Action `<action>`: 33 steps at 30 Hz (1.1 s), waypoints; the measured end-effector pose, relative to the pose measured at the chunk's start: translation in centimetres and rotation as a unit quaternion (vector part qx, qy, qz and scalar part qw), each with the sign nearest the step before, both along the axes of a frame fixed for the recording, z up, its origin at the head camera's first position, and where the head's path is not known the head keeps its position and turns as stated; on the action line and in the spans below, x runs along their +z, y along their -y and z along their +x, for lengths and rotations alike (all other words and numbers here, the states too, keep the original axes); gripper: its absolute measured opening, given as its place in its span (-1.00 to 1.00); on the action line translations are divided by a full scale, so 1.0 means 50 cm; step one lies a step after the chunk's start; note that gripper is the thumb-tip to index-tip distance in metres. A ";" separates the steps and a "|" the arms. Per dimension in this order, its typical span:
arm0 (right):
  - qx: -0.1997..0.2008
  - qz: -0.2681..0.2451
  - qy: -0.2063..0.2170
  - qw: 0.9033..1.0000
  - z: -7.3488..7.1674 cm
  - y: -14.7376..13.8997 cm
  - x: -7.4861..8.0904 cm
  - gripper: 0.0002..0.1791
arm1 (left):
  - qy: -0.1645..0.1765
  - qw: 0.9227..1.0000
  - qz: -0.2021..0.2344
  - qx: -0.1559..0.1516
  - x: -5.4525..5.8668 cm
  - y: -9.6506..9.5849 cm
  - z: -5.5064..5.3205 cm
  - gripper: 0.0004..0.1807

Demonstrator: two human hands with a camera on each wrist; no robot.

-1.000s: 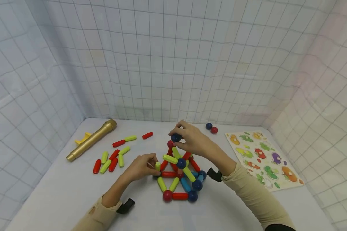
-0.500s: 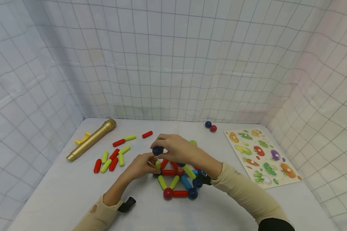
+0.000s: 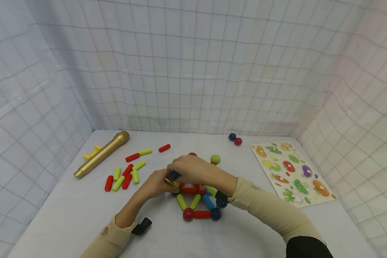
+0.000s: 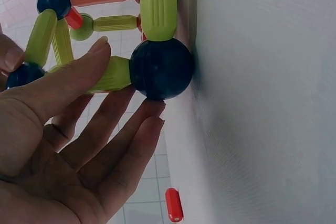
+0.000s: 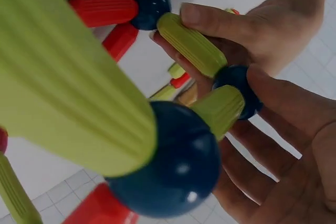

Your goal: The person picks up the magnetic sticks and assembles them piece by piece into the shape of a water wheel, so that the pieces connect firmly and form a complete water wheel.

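My left hand [image 3: 156, 184] pinches a yellow-green magnetic rod [image 5: 191, 45] between thumb and fingers. One end of this rod meets a dark blue ball [image 4: 161, 68] low on the ball-and-rod structure. At its other end sits a second dark blue ball [image 5: 239, 90], which my right hand [image 3: 190, 168] grips by thumb and fingertips. Another yellow-green rod [image 5: 218, 111] runs from that ball to a glossy blue ball [image 5: 168, 161] nearer the right wrist camera. A red ball [image 3: 188, 214] marks the structure's front corner. In the head view my right hand and forearm hide much of the structure.
Several loose red and yellow-green rods [image 3: 118, 184] lie to the left. Beyond them is a gold toy microphone [image 3: 103, 154] beside a yellow piece [image 3: 91, 153]. A blue ball [image 3: 232, 137] and a red ball [image 3: 238, 141] sit at the back. A vegetable picture sheet [image 3: 293, 172] lies right.
My right hand has come left and down with the dark blue ball, bringing it from near the red ball to the rod in my left hand. The left hand stays nearly in place.
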State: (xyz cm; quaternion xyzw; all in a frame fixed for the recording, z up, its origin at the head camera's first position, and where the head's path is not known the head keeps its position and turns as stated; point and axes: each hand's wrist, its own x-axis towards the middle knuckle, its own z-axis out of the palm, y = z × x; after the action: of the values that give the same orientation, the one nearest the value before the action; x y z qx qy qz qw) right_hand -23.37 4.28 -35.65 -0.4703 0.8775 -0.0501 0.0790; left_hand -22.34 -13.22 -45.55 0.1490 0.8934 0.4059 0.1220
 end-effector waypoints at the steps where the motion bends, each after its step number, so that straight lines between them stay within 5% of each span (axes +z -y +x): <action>1: -0.003 0.002 0.003 1.000 -0.001 -0.001 -0.004 -0.68 | -0.001 1.000 -0.001 0.001 -0.001 -0.001 -0.001 -0.59; 7: -0.047 -0.020 -0.017 0.999 0.029 -0.057 0.006 -0.57 | -0.007 1.000 -0.006 0.000 -0.001 -0.004 -0.003 -0.51; 10: -0.063 -0.094 -0.087 0.990 0.068 -0.125 0.002 -0.57 | -0.006 1.000 -0.011 0.000 -0.001 -0.004 -0.004 -0.59; 15: -0.103 -0.146 -0.190 0.965 0.134 -0.222 -0.088 -0.50 | -0.002 1.000 -0.022 0.007 0.000 -0.007 -0.004 -0.64; 20: -0.158 -0.112 -0.175 0.965 0.164 -0.252 -0.162 -0.43 | -0.007 1.000 -0.025 0.003 0.000 -0.009 -0.003 -0.63; 26: -0.177 -0.122 -0.151 0.965 0.163 -0.265 -0.171 -0.48 | -0.004 1.000 -0.022 0.001 -0.006 -0.009 -0.004 -0.59; 33: -0.147 -0.255 -0.051 0.954 0.122 -0.318 -0.167 -0.46 | 0.003 1.000 -0.021 0.006 -0.001 -0.014 -0.002 -0.54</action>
State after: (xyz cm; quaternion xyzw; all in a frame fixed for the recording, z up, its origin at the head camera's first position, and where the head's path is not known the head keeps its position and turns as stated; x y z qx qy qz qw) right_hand -17.29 20.18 -43.99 -0.3424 0.8978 -0.2596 -0.0968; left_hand -22.44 -12.51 -45.62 0.1404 0.9022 0.3883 0.1251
